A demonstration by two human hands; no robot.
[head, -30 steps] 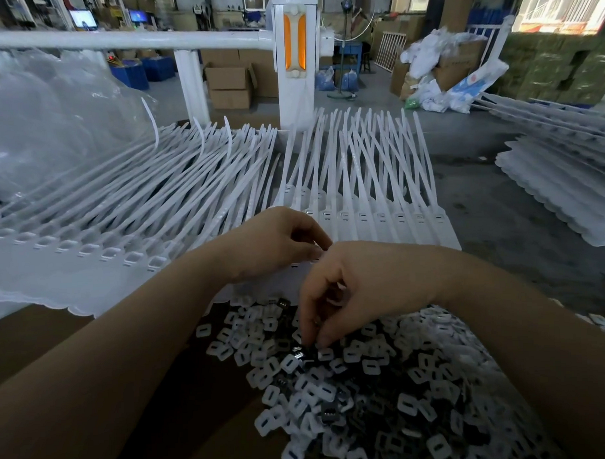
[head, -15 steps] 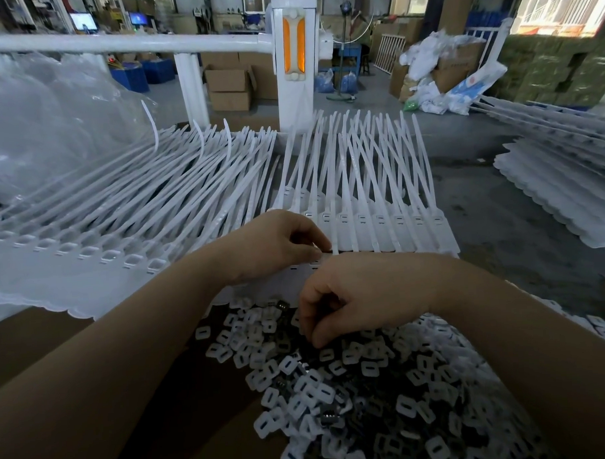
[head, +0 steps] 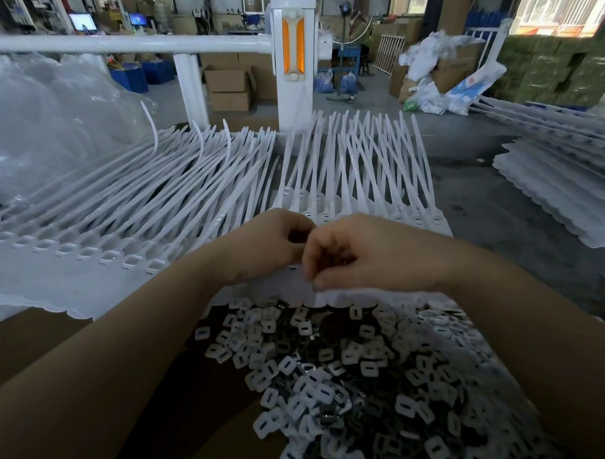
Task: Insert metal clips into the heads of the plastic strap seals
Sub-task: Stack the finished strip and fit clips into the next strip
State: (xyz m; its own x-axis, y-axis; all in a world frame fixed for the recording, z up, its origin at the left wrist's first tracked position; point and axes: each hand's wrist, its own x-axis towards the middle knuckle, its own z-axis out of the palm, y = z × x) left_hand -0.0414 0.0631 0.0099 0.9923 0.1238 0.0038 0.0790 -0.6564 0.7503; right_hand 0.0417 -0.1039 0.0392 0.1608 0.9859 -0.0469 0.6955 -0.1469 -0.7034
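A row of white plastic strap seals (head: 361,179) lies fanned out in front of me, heads towards me. My left hand (head: 270,244) sits curled on the heads at the near edge, fingertips pinching at one head. My right hand (head: 360,254) is right beside it, touching it, with thumb and forefinger pinched together over the same spot. What the right hand pinches is hidden by its fingers. Below both hands spreads a pile of small white slotted pieces and dark metal clips (head: 351,382).
A second sheet of strap seals (head: 122,215) lies to the left on brown cardboard (head: 41,341). A clear plastic bag (head: 44,128) bulges at far left. A white railing (head: 116,45) and post (head: 294,92) stand behind. More seal stacks (head: 559,172) lie on the floor at right.
My right hand has lifted out of the clip pile and moved up and left to the seal heads, meeting the left hand. The left hand has stayed in place.
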